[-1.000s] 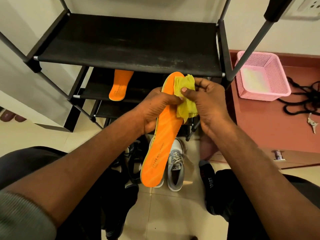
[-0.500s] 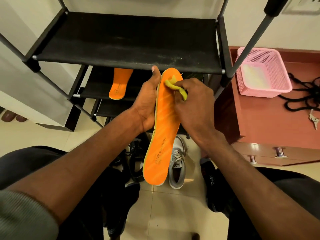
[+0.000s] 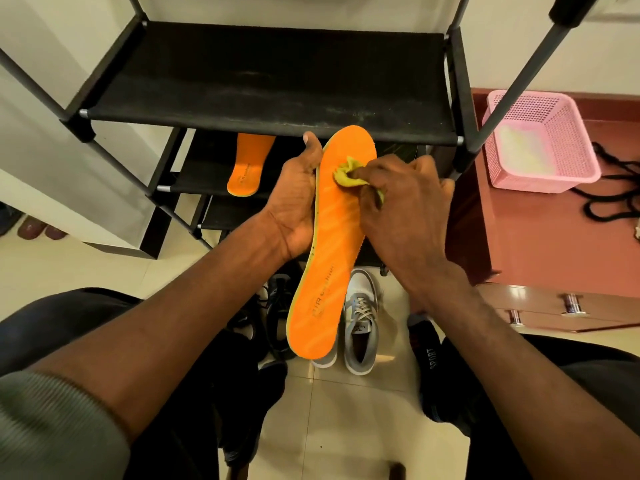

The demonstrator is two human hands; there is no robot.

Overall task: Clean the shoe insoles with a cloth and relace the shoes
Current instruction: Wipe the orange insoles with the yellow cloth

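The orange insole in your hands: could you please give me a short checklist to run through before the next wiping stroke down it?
1. Orange insole held firmly: ok, the left hand grips its left edge near the toe end.
2. Yellow cloth in contact: ok, the right hand pinches it bunched against the toe area.
3. Stroke path free: ok, the surface from the cloth down to the heel is uncovered.
4. Heel end supported: not ok, it hangs free above the grey sneakers.
5. Surface clean: cannot tell; lighter streaks may be pattern.
6. Second insole: ok, it lies on the rack's lower shelf, out of the way.
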